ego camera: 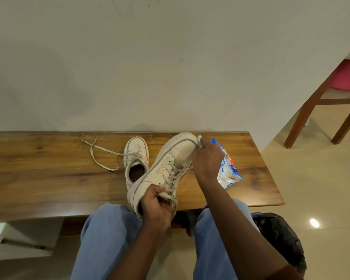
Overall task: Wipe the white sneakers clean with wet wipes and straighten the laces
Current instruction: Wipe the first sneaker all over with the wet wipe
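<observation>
Held sneaker [170, 158] was off the tabletop [49, 168] at its near edge, tipped on its side, toe pointing away from the person; left hand [157, 205] was curled round the heel collar and the uppermost laces [173, 176]; right hand [207, 160] was closed on a bunched wet wipe [199, 142], which was pressed against the sole rim at the toe. Second sneaker [136, 156] stood upright on the tabletop just beside the held one, touching it or nearly so (could not tell which); its loose lace [101, 152] trailed left over the wood. Pack of wipes [229, 174] lay on the tabletop behind the right hand, partly hidden. Handling, as judged: shoe was light, one hand carried it; upper looked soft and would dent under pressure; sole rim was stiff — the better place to brace. The heel collar gave a firm hold and left toe and sides free for wiping. Wipe was limp and probably damp, likely to slide on the smooth upper, so a bunched pad suited; laces were floppy — best drawn out from their ends.
</observation>
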